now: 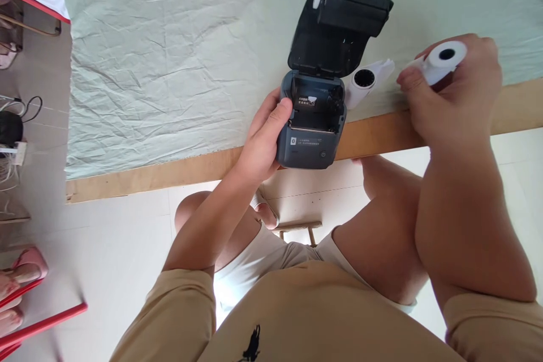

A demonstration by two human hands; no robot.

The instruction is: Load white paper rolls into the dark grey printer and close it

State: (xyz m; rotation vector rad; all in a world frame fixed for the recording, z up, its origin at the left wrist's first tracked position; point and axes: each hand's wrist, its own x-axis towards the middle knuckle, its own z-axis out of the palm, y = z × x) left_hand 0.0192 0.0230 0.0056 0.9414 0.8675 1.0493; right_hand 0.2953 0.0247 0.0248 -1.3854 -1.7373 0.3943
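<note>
We note the table (148, 178) first: pale green cloth (169, 68), bare wooden front edge. At that edge, the dark printer (313, 144), lid (311, 45) raised, compartment exposed. Left hand (266, 138): fingers grasping the printer's left side, thumb on the rim. Right hand (460, 90), farther right: fingers gripping a white paper roll (438, 68), dark core showing. We see a second roll (360, 94) just beside the printer, between it and the right hand, loose end trailing.
</note>
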